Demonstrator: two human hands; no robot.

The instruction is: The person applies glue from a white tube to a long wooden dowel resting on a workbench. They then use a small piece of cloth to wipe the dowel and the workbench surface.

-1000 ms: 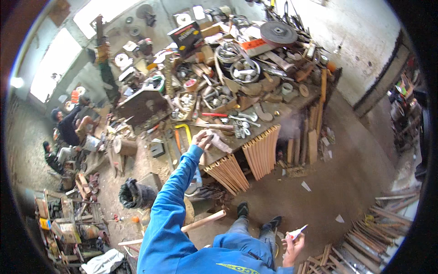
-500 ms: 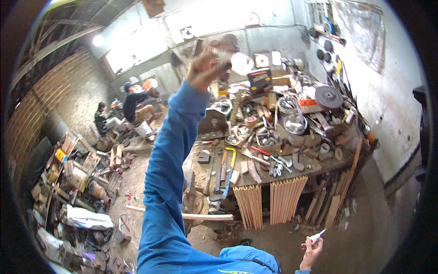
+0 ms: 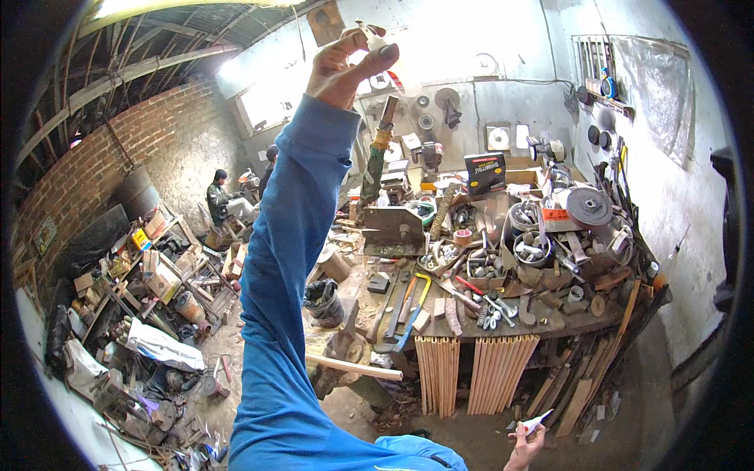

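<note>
My left hand (image 3: 339, 74) is raised high at the end of a blue sleeve, its thumb and fingers pinched around a small whitish pointed piece (image 3: 369, 36). Against the bright window behind it, I cannot make out its kind. Low at the right, my right hand (image 3: 525, 452) grips a small white bottle with a narrow pointed tip (image 3: 537, 422), the tip turned up and to the right. A pale wooden strip (image 3: 357, 366) runs behind my left arm, partly hidden by it.
A cluttered workbench (image 3: 577, 314) bears a yellow-and-blue hacksaw (image 3: 419, 302), wrenches (image 3: 498, 310) and a grey disc (image 3: 589, 206). Grooved wooden slats (image 3: 503, 377) hang from its front edge. A seated person (image 3: 222, 206) and another, partly hidden, are at the back left. Scrap heaps lie left.
My view has tilted upward, showing more roof. My left hand, blurred before, is now sharper and higher in the picture. The right hand still holds the white bottle, lower and slightly left.
</note>
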